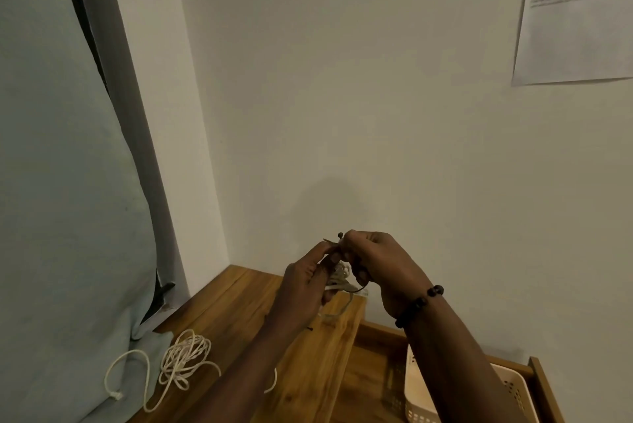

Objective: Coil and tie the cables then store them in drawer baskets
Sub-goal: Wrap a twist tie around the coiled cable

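Left grip (308, 280), right grip (380, 265) pinching

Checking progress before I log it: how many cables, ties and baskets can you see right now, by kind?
Cables: 2, one bundle held in both hands, one loose on the table
Ties: 1, dark, pinched at the bundle
Baskets: 1, in the open drawer
Total: 4

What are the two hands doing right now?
Left hand: fingers curled, holding the small coiled white cable.
Right hand: pinching the thin dark tie at the coil's top.
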